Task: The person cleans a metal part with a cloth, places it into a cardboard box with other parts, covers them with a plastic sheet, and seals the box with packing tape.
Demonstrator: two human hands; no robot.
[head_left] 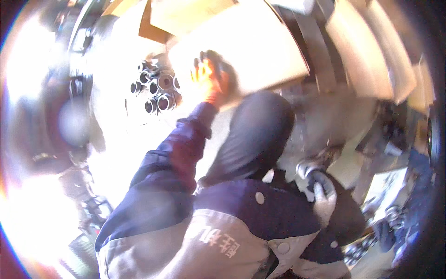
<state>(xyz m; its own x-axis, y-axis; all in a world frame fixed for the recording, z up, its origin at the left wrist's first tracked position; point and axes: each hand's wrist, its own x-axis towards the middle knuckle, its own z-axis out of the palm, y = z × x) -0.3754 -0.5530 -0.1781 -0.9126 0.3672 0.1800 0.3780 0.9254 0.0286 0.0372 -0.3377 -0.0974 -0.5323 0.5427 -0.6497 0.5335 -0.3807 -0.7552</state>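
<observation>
My left hand [209, 79], in a glare-lit orange-looking glove with dark fingertips, reaches forward over the near left side of a cardboard box [260, 46]. Its fingers look stretched out and apart, though blurred; a dark patch beside them may be shadow. Left of that hand stands a cluster of several short dark tubes with round open ends [162, 102]. My right hand [325, 197], in a pale glove, is low beside my right side with its fingers curled. A dark piece and a pale ring-like edge [304, 169] show at its fingers, too unclear to name.
Raised box flaps [186, 16] stand at the far side. More cardboard [367, 51] leans at the far right. My dark-clad knee [265, 121] is just below the box. At the lower right lie several small dark parts [360, 251]. Strong glare washes out the left.
</observation>
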